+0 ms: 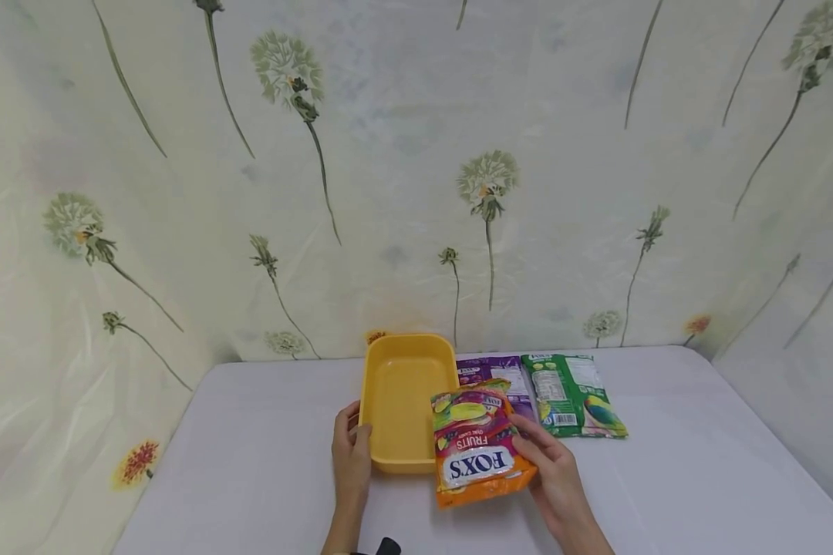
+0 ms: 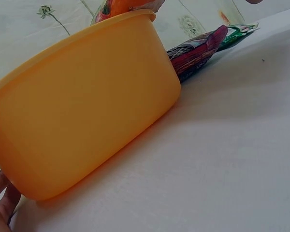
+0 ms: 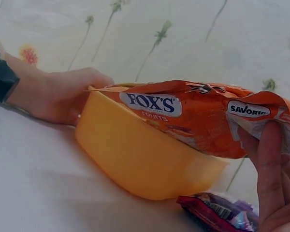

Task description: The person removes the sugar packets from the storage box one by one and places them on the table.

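Observation:
A yellow plastic tub (image 1: 403,385) stands on the table, and my left hand (image 1: 352,455) grips its left side near the front corner. In the left wrist view, a few fingers (image 2: 7,198) touch the tub's outer wall. My right hand (image 1: 554,470) pinches the right edge of an orange Fox's fruits candy bag (image 1: 482,443), held tilted over the tub's front right rim. In the right wrist view, the bag's orange side (image 3: 198,121) faces the camera, above the tub (image 3: 145,150).
Behind the held bag lies a purple candy bag (image 1: 521,385), partly hidden, close to the tub's right side. A green candy bag (image 1: 572,397) lies to its right. A white-covered table (image 1: 271,447) meets a dandelion-patterned backdrop (image 1: 389,193).

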Demonstrator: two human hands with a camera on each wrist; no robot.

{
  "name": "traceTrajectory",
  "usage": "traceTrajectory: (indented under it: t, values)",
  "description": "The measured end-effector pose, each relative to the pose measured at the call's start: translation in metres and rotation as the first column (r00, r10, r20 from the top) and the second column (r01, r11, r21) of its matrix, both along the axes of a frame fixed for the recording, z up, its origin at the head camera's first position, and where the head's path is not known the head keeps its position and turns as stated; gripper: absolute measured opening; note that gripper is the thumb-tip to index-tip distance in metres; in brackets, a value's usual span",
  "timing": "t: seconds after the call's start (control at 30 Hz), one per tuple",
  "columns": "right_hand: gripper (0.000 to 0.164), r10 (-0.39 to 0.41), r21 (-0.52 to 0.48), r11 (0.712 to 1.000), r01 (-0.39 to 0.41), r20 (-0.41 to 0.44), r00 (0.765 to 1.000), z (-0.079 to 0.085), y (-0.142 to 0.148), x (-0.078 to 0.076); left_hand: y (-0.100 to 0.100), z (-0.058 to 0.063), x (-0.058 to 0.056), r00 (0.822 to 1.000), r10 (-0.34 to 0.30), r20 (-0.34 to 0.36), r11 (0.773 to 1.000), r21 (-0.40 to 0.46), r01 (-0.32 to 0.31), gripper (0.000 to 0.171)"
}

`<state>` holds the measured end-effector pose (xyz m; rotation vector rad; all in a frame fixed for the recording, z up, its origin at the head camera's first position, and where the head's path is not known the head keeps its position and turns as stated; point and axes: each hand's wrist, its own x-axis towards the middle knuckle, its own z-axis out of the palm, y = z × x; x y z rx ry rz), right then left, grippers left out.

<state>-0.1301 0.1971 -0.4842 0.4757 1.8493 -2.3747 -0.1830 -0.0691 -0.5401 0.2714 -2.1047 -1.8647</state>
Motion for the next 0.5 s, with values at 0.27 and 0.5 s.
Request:
traceTrajectory:
  t: [0.27, 0.5]
  values:
    - [0.053, -0.001, -0.003, 1.0, 0.001, -0.004, 1.0, -0.001, 0.002, 0.005, 0.0, 0.001, 0.0, 1.0, -0.002, -0.011, 1.0, -0.004, 0.002, 0.036]
    - [0.055, -0.001, -0.023, 1.0, 0.002, 0.029, 1.0, -0.003, 0.007, 0.012, 0.001, -0.001, 0.002, 1.0, 0.005, -0.024, 1.0, -0.027, -0.006, 0.036]
